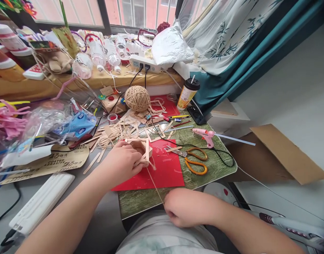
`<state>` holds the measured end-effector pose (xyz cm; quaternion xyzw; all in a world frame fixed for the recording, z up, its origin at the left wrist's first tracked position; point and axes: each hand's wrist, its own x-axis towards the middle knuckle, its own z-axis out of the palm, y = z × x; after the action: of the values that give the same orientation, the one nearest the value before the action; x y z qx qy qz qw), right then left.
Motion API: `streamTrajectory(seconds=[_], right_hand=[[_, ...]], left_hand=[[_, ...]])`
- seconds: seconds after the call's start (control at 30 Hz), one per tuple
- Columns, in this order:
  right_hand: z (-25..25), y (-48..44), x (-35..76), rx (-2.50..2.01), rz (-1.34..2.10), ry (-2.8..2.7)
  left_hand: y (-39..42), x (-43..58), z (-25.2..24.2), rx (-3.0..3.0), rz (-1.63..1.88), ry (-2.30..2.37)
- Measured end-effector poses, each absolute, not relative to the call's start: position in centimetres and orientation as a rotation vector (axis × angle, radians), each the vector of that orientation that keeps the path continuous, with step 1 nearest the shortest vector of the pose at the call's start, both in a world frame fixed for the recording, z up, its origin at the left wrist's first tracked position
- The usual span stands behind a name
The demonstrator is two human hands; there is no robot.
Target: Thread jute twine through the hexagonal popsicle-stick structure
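My left hand (pixel 124 160) grips the near left side of a small wooden box (pixel 146 148) built from stacked sticks, which rests on a red sheet (pixel 168 169). From the box a thin twine (pixel 154 184) runs down to my right hand (pixel 179 208), closed around its end at the table's front edge. Behind the box sits a ball of twine (pixel 137 98). Orange-handled scissors (pixel 197 160) lie to the right of the sheet, with a pink glue gun (pixel 205 135) just beyond them.
Loose wooden sticks (pixel 109 135) are heaped behind the box. A lidded cup (pixel 187 93) and a black phone (pixel 197 115) are at the back right. Plastic bags (pixel 79 123), sandpaper (pixel 72 158) and a white power strip (pixel 42 203) lie left. A cord loops near the glue gun.
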<state>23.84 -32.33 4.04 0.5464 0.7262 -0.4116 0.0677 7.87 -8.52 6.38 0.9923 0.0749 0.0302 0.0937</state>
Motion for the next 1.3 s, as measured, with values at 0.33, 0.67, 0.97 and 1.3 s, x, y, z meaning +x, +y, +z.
streamTrajectory(seconds=[0.33,0.67,0.97,1.3], right_hand=[[4.2,-33.1,27.4,1.739,-1.282,1.888],[0.3,-22.1,28.9,2.860,-0.996,2.344],[-0.9,-19.1,29.6,3.033,-1.256,2.317],[-0.2,-24.8,27.5,3.004,-1.163,2.067]], left_hand=[[-8.5,7.8,6.4,2.983,0.076,0.202],[-8.5,7.7,6.5,2.959,0.005,0.244],[-8.5,7.7,6.3,2.940,0.033,0.230],[-8.8,7.8,7.1,2.940,-0.111,0.330]])
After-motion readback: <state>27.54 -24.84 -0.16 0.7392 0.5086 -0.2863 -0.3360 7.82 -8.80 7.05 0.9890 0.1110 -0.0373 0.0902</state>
